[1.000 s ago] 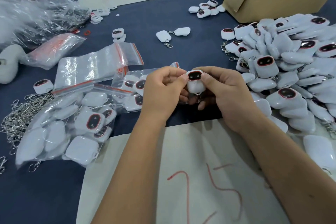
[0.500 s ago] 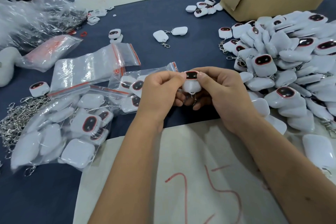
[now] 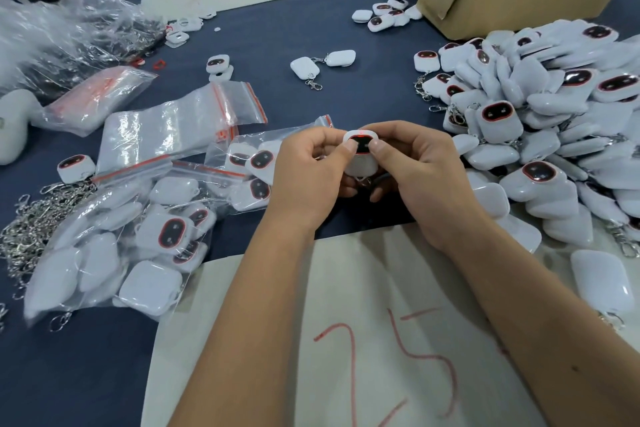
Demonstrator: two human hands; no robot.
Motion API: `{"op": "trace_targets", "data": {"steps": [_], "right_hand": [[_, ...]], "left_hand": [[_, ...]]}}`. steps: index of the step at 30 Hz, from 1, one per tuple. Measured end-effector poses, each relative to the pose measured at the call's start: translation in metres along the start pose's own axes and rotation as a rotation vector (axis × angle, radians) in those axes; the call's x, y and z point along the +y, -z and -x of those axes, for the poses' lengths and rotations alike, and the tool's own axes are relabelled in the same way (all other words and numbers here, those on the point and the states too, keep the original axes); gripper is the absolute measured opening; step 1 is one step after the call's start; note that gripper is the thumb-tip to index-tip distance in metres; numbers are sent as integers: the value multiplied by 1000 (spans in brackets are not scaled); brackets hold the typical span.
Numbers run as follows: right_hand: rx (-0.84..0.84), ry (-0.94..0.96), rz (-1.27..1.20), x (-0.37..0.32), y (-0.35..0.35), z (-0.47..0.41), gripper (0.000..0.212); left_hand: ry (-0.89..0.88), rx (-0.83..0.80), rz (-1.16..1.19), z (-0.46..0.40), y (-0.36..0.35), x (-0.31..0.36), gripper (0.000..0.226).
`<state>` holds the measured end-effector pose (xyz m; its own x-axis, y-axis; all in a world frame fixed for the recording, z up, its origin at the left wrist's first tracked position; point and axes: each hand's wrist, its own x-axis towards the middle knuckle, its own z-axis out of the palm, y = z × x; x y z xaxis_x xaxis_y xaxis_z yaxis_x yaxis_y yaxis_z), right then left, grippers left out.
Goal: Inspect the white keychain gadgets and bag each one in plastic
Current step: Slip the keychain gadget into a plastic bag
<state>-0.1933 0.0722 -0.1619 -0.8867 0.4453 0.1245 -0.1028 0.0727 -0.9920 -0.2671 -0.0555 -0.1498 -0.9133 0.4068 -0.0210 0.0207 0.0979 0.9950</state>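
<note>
Head view shows both hands, left hand [image 3: 308, 177] and right hand [image 3: 419, 170], pinching one white gadget [image 3: 360, 154] above the worktop [image 3: 277, 45]; thumbs should clear its dark screen for inspection.

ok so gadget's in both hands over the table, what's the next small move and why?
Probably finish the check, then reach the left hand for an empty bag. Both hands pinch the gadget, the right hand included, thumbs on its dark screen, and it isn't bagged yet. The empty bags lie just left of the hands.
</note>
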Motion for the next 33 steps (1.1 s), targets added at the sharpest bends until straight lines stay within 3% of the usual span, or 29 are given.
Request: {"op": "trace_targets", "data": {"steps": [10,19,28,31,33], "right_hand": [[76,-13,59,-1,0,-1,16],[27,16,42,-1,1,-1,20],[43,25,48,0,1,-2,24],[176,-5,-37,2,1,-5,21],[312,-25,-55,5,1,-10,15]], "left_hand": [[-17,-75,-20,4,3,1,7],[-22,-70,4,3,4,0,14],[-111,142,-157,5,-16,-2,5],[-286,317,-290,18,-37,5,13],[-339,306,-381,23,-47,8,12]]}}
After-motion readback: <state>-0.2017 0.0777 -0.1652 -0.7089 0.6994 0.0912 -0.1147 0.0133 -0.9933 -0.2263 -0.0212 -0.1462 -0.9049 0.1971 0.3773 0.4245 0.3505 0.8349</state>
